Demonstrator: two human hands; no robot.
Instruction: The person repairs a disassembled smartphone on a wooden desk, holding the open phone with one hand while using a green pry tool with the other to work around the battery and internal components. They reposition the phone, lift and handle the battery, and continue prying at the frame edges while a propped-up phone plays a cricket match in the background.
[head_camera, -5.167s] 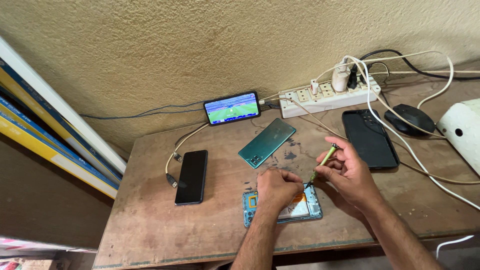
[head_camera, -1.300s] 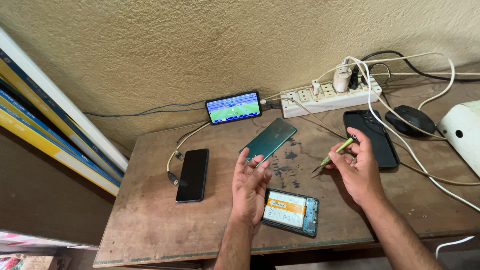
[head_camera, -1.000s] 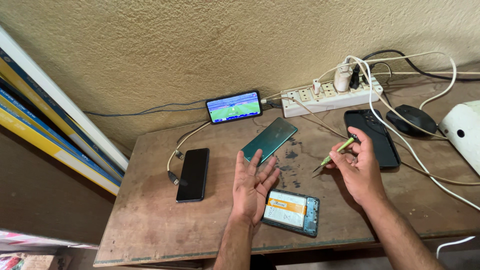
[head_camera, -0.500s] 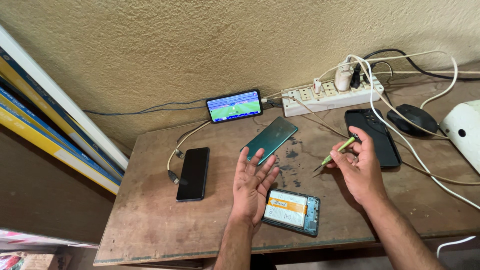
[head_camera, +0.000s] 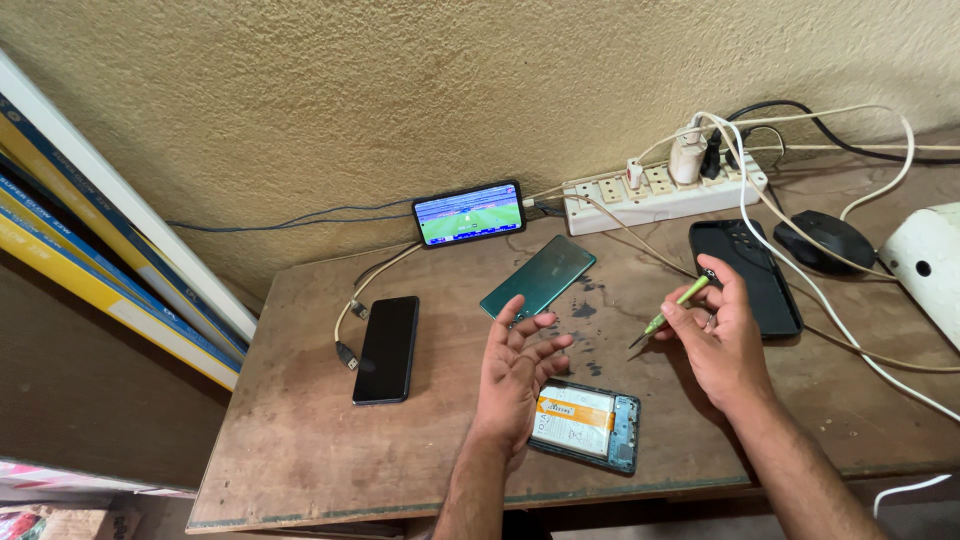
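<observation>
The thin screwdriver with the light green handle (head_camera: 676, 302) is beside the teal flat phone back cover (head_camera: 538, 276). The opened phone (head_camera: 586, 424) shows a white and orange battery on the brown wooden tabletop (head_camera: 300, 440).

Both forearms rise from the bottom edge of the frame, bare and sleeveless in view. The left hand (head_camera: 515, 372) is ungloved; the right hand (head_camera: 722, 340) wears a ring.

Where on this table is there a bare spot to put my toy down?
The front left of the worn wooden table, between the black phone and the table's edge, is bare. Crowded: the back right, with the white power strip, cords and dark phone, and the middle, with the opened phone.
</observation>
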